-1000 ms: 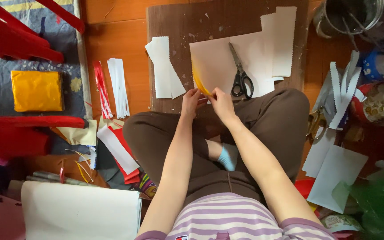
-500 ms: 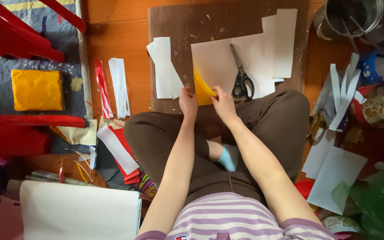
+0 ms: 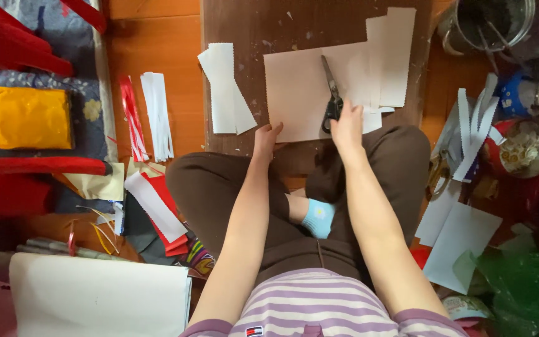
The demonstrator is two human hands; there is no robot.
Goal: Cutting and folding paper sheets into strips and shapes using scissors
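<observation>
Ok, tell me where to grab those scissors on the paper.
Take the scissors by the black handle loops, coming from the near side where the right hand already rests. They lie flat on the white sheet with the closed blades pointing away, so the handles face the person.

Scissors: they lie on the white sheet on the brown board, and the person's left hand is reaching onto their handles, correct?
Not quite. In the head view the right hand is on the handles of the scissors; the left hand rests at the near edge of the white sheet on the brown board.
</observation>
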